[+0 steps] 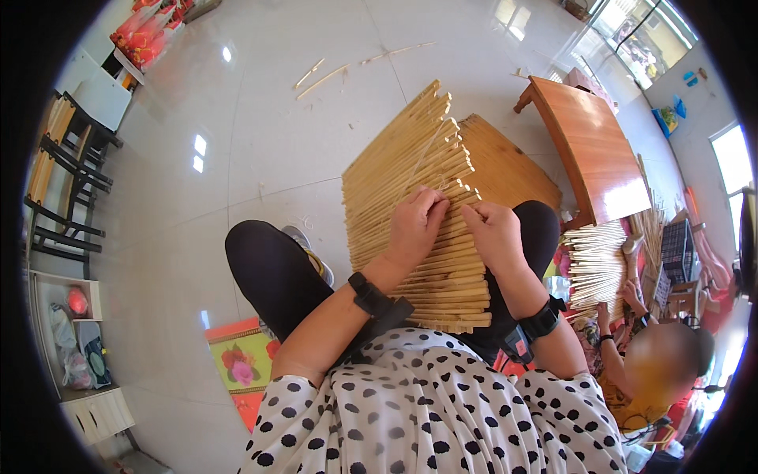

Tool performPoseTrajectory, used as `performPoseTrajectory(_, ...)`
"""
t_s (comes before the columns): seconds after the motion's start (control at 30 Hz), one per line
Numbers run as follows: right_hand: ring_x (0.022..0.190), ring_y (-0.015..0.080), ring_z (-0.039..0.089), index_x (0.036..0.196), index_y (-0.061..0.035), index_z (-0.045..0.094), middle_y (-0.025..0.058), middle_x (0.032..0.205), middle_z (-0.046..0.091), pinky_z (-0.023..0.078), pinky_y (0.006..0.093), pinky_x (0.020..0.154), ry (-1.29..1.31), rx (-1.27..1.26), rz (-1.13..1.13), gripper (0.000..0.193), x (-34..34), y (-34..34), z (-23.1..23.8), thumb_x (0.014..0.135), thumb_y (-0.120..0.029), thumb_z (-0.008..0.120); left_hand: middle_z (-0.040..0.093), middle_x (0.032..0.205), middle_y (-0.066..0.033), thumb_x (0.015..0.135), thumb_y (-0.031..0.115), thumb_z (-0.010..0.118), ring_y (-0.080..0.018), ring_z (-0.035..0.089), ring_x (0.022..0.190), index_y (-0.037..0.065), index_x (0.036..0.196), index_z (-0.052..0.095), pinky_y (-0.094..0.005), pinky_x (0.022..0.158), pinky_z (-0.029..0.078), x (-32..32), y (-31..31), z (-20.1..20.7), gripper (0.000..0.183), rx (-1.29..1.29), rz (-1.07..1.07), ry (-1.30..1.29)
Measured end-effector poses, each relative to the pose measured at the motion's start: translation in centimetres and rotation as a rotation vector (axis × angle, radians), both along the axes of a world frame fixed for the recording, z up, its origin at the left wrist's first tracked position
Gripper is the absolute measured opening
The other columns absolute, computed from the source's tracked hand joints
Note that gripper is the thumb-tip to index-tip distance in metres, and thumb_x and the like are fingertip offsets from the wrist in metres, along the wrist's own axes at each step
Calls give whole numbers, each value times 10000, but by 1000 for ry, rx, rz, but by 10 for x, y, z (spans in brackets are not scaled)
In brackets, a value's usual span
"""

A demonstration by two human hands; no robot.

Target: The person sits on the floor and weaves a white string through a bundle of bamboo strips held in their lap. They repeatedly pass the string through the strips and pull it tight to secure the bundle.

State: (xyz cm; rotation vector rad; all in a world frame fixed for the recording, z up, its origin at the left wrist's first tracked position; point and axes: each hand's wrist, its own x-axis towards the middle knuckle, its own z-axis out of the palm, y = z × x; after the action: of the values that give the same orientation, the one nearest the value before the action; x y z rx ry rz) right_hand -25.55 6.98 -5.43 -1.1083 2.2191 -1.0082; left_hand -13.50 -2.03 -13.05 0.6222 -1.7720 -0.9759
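The mat (418, 213) of bamboo slats lies across the person's lap and runs away from them over the knees — each slat lying crosswise, left to right under the fingers, the stack of them stretching forward toward the floor (260, 126). Both hands sit side by side on its middle. The left hand (414, 225) rests knuckles up, its fingers (433, 201) bunched together and pinched on a pale thread (452, 186) at the slat just ahead of them. The right hand (496, 233) is just beside it, fingers curled down onto the same slat and pressed against it; whether they pinch the thread too, I cannot tell. The working point lies between the two hands, at their fingertips — the left is a shade nearer. A low wooden table (592, 150) stands beyond to the right.
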Motion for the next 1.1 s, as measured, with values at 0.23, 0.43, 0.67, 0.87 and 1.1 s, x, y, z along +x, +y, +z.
performPoseTrajectory(0.23,587,294,701,897,118,674,166,629,651,547,342,522,-181,235,58,477,-26,-44,-11,878,-359,661,599,825,-141,959,88,635,-258,588,723,-5,923,615,-345,656,479,-13,-4,-26,102,188,6,1)
performPoseTrajectory(0.43,649,363,692,879,103,673,264,719,661,567,431,670,17,395,188,458,-35,-58,-16,882,-347,588,557,778,-110,983,116,610,-177,554,707,-1,929,612,-309,663,465,-23,0,-40,128,224,65,7)
performPoseTrajectory(0.67,802,445,666,873,93,667,295,776,658,540,464,776,127,397,215,444,-53,-48,-20,885,-342,579,609,856,-32,1039,165,535,-119,579,749,57,918,562,-274,682,513,10,-48,-25,164,526,308,379)
performPoseTrajectory(0.87,794,444,670,847,116,657,303,759,650,537,469,769,107,367,219,456,-48,-50,-16,901,-329,570,554,853,-9,1070,273,504,-141,661,770,97,1027,522,-270,590,532,14,-28,42,183,808,-39,640)
performPoseTrajectory(1.1,770,449,663,823,134,640,304,739,642,532,474,760,99,339,224,451,-44,-48,-18,906,-304,571,622,1011,31,989,203,629,-80,563,756,147,1115,636,-228,607,480,136,-73,87,137,937,143,693)
